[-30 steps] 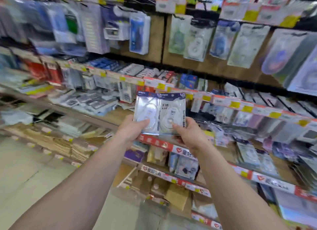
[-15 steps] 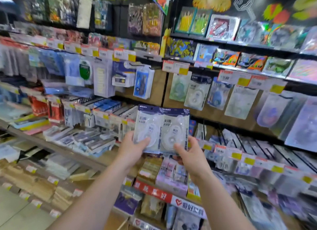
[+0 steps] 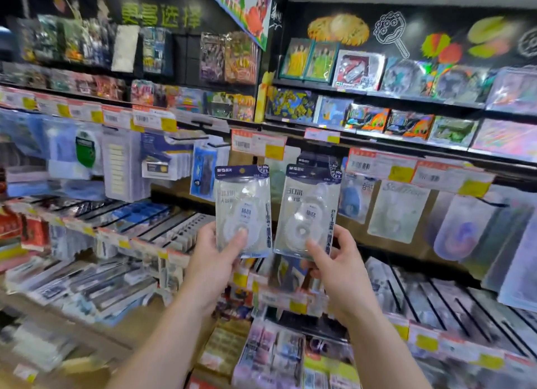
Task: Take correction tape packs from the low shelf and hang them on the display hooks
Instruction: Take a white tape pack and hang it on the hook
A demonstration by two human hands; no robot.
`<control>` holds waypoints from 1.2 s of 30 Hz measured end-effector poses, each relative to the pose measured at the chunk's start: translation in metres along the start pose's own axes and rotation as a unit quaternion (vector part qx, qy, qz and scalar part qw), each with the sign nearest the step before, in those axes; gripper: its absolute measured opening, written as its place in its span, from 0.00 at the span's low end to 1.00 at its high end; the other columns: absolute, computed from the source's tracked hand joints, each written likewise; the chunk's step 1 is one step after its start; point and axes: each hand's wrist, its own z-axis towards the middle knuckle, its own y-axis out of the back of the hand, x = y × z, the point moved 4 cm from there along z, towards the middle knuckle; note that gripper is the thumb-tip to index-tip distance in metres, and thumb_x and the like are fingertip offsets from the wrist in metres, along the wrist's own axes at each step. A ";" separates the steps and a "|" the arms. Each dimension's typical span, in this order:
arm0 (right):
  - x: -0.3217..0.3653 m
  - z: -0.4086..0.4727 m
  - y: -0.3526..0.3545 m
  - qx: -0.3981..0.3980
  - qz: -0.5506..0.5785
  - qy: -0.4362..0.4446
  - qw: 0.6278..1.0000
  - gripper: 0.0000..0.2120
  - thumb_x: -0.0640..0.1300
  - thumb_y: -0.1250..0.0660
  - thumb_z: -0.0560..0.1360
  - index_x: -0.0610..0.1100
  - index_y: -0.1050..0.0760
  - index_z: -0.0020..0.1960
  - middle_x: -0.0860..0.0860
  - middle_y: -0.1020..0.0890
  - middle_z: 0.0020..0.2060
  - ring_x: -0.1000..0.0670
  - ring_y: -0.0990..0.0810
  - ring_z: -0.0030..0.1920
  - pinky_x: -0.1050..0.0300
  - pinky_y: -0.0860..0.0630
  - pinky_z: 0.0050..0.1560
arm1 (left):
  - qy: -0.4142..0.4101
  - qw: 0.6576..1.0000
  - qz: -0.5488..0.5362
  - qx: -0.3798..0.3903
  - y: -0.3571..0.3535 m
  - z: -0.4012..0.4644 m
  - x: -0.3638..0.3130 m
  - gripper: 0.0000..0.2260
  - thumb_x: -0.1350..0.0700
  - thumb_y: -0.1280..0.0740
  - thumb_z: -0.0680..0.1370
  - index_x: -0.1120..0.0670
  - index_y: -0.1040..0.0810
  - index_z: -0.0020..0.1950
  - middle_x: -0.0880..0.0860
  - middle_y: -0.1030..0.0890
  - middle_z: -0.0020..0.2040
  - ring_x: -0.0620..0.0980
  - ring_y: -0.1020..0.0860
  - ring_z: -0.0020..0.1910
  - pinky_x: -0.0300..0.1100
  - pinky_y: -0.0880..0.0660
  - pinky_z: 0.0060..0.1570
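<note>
Stationery shelving fills my view, price tags along every rail and packs hanging against a wooden back panel. I hold one correction tape pack in each hand, side by side at the height of the hook row, edges close but apart. My left hand [image 3: 213, 261] pinches the left pack [image 3: 243, 211] near its bottom, thumb on the clear front, fingers behind. My right hand [image 3: 337, 268] grips the right pack [image 3: 308, 211] the same way, thumb on the blister and fingers curled round the lower edge. Both packs stand nearly upright, dark header cards on top.

Just behind the right pack hangs a matching dark-topped pack [image 3: 315, 160], so I judge that hook to be my target. Its rod is hidden by what I hold. Left of it a bare hook [image 3: 190, 138] juts out over a blue pack [image 3: 205, 172].

The risk, as I see it, is that I hold each pack low, far from its hang hole, so the top could wobble and miss the hook tip. With both hands full I cannot steady the rod or catch a dropped pack, and a nudge could knock off packs hanging nearby.
</note>
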 end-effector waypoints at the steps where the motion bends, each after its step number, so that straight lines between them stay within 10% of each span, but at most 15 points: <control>1: 0.000 0.006 0.003 0.002 0.003 0.002 1.000 0.25 0.50 0.33 0.79 0.54 0.36 0.73 0.53 0.16 0.54 0.55 0.16 0.48 0.62 0.23 0.41 | 0.004 1.000 -0.012 -0.001 -0.003 0.003 0.001 0.14 0.48 0.30 0.78 0.42 0.28 0.61 0.44 0.17 0.55 0.46 0.18 0.54 0.52 0.21 0.57; 10: -0.007 0.034 0.006 0.017 0.035 -0.004 0.999 0.13 0.44 0.33 0.79 0.55 0.29 0.61 0.56 0.14 0.39 0.57 0.16 0.34 0.61 0.21 0.35 | -0.011 1.000 -0.028 0.002 -0.016 0.019 0.003 0.17 0.49 0.30 0.76 0.45 0.27 0.63 0.43 0.15 0.54 0.47 0.17 0.55 0.50 0.23 0.59; 18: -0.014 0.042 0.002 0.002 0.031 -0.004 0.999 0.22 0.46 0.32 0.79 0.51 0.33 0.70 0.53 0.14 0.47 0.55 0.14 0.41 0.60 0.22 0.38 | -0.015 0.999 -0.046 0.020 -0.016 0.032 0.010 0.20 0.46 0.29 0.70 0.42 0.27 0.61 0.45 0.16 0.56 0.49 0.18 0.58 0.55 0.26 0.64; 36: -0.031 0.055 -0.009 -0.060 0.025 -0.040 0.997 0.09 0.54 0.33 0.78 0.51 0.23 0.54 0.53 0.17 0.43 0.59 0.18 0.36 0.64 0.24 0.36 | 0.008 0.996 -0.031 0.089 -0.018 0.055 0.029 0.19 0.45 0.30 0.70 0.42 0.27 0.60 0.45 0.15 0.55 0.48 0.17 0.54 0.49 0.22 0.52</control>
